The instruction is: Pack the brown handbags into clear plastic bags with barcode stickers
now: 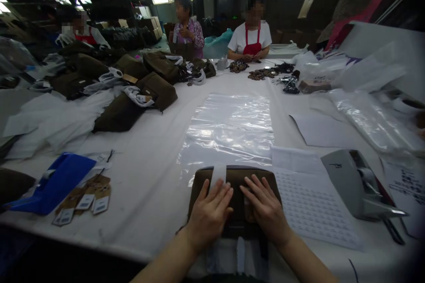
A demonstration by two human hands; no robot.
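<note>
At the near edge of the white-covered table (146, 185), as I see it: one dark brown bag (235, 177), lying flat, far corners rounded; left hand (210, 212), palm down upon it, little finger apart from the rest, some fingertips on a white strip (219, 173); right hand (265, 205), palm down on the bag's right half, fingers slightly apart; just beyond, one clear plastic sheet (229, 132); rightward, printed paper (308, 199) and grey tape dispenser (341, 179); leftward, brown tags (101, 188) beside a blue tape dispenser (63, 179)
</note>
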